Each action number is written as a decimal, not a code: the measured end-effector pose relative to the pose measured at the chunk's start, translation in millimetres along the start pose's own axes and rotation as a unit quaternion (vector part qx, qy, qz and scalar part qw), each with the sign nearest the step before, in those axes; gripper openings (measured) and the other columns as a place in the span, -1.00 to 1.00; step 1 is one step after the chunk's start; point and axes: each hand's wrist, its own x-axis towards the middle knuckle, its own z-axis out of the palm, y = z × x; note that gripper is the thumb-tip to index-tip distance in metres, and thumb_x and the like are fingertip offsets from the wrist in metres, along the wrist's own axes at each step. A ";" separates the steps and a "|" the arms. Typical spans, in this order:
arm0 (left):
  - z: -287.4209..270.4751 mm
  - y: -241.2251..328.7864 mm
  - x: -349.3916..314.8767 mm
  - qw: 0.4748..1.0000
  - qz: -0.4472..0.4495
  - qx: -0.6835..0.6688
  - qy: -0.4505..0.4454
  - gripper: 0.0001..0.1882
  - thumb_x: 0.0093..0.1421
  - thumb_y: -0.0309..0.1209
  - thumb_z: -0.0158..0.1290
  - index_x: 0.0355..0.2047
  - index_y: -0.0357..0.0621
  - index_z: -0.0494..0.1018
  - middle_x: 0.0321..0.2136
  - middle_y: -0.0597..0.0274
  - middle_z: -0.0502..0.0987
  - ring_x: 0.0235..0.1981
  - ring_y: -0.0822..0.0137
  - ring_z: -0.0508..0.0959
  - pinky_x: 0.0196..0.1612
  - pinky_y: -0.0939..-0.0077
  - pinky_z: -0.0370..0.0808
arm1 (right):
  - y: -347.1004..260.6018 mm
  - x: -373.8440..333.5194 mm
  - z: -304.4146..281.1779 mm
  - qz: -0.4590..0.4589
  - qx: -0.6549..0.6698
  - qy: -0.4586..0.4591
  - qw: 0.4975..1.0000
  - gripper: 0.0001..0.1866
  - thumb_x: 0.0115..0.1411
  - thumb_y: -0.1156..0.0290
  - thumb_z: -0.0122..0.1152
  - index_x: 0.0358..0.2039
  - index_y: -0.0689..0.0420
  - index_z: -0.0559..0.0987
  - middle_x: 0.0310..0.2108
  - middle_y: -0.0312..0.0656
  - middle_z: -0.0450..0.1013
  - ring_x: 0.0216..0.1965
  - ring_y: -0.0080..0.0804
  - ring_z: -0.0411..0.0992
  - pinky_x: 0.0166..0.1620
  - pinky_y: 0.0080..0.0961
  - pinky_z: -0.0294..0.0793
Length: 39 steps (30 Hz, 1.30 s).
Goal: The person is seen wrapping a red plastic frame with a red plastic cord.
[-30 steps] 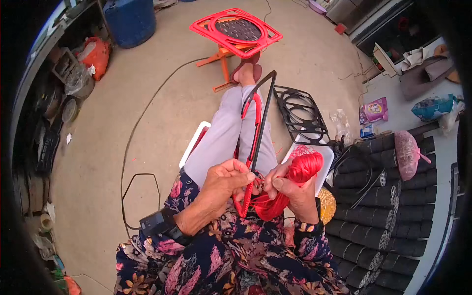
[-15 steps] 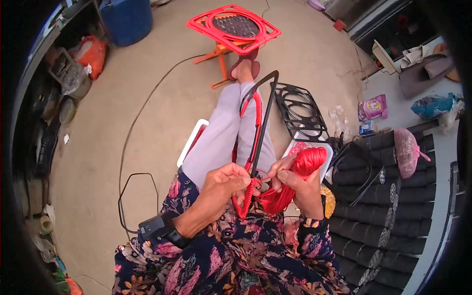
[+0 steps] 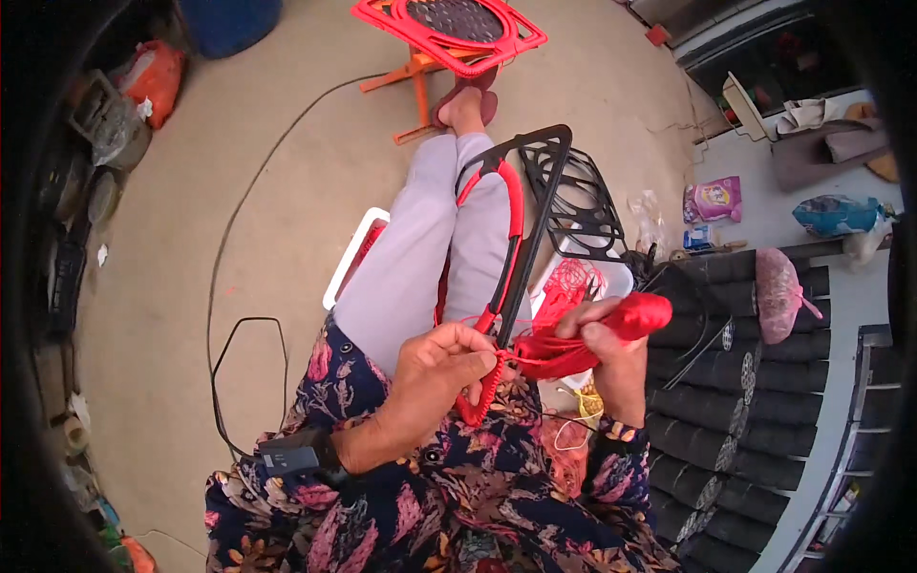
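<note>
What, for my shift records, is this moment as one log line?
left hand: pinching partly red-wrapped black frame | right hand: gripping long red cord bundle

The right hand (image 3: pixel 616 368) now stands well out to the right of the left hand (image 3: pixel 437 374); a second ago the two nearly meet at the near end of the held frame (image 3: pixel 537 234). The bundle of red cord (image 3: pixel 640 317) goes with it, tipping over toward the right, and its lower loops, which hang over the lap earlier, now stretch sideways. The red strands (image 3: pixel 523 361) between the hands span a wider gap. The frame's far end sits farther right, overlapping the black lattice panel (image 3: pixel 600 212) more. More red cord (image 3: pixel 573 286) shows inside the white tub (image 3: pixel 619 277).
</note>
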 end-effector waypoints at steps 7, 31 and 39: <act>0.7 -4.0 1.4 1.000 0.001 -0.011 0.005 -0.91 0.22 -0.54 0.03 -0.29 -0.32 0.40 -0.37 -0.02 0.59 -0.48 0.44 0.54 -0.50 0.65 0.44 | -11.9 11.4 -28.4 -0.028 0.213 0.059 0.975 -0.76 0.28 0.19 0.05 -0.33 0.11 0.42 -0.69 -0.39 0.16 -0.61 -0.52 0.20 -0.41 -0.48 0.21; -4.2 -2.4 -1.8 0.999 -0.011 -0.051 -0.002 -0.87 0.18 -0.62 0.04 -0.25 -0.33 0.38 -0.33 0.04 0.56 -0.50 0.48 0.50 -0.51 0.64 0.46 | -43.1 44.8 -47.0 0.024 -0.068 0.119 0.990 -0.83 0.00 0.50 0.18 -0.37 0.21 0.43 -0.65 -0.35 0.34 -0.69 -0.63 0.28 -0.62 -0.68 0.27; -2.4 -0.8 -1.3 1.000 0.004 -0.028 -0.013 -0.83 0.19 -0.63 0.03 -0.19 -0.32 0.36 -0.38 0.15 0.54 -0.58 0.55 0.46 -0.57 0.71 0.42 | 14.5 -9.9 27.5 0.255 0.013 -0.097 0.962 -0.76 0.05 0.55 0.25 -0.21 0.26 0.55 -0.49 -0.33 0.49 -0.57 -0.69 0.36 -0.49 -0.71 0.32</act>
